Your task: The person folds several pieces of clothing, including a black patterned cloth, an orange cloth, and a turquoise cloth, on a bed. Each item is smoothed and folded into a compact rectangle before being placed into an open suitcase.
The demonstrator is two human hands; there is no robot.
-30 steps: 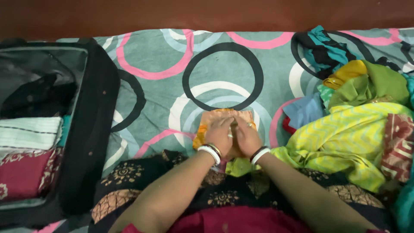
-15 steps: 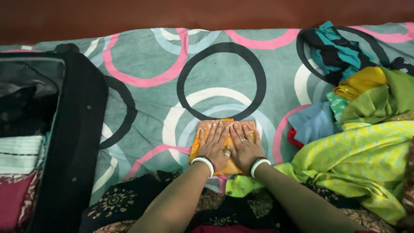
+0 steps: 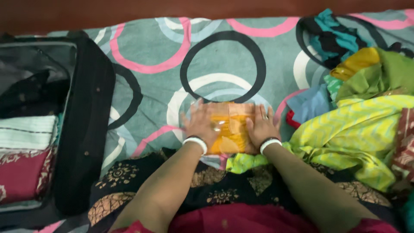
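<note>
A small folded orange cloth [image 3: 231, 129] lies on the patterned bedsheet [image 3: 224, 64] in front of me. My left hand [image 3: 200, 124] rests flat on the cloth's left edge, fingers spread. On its right edge my right hand [image 3: 263, 126] lies flat too, with a ring on one finger. Both wrists wear white and dark bangles. The middle of the cloth shows between the two hands.
An open black suitcase [image 3: 86, 125] at the left holds folded white striped [image 3: 28, 133] and maroon [image 3: 23, 174] cloths. A heap of loose clothes [image 3: 366, 116], yellow-green, green, teal and blue, fills the right. A dark wooden board [image 3: 172, 11] runs along the back.
My hands, side by side on the middle of the orange cloth before, have slid apart to its left and right edges.
</note>
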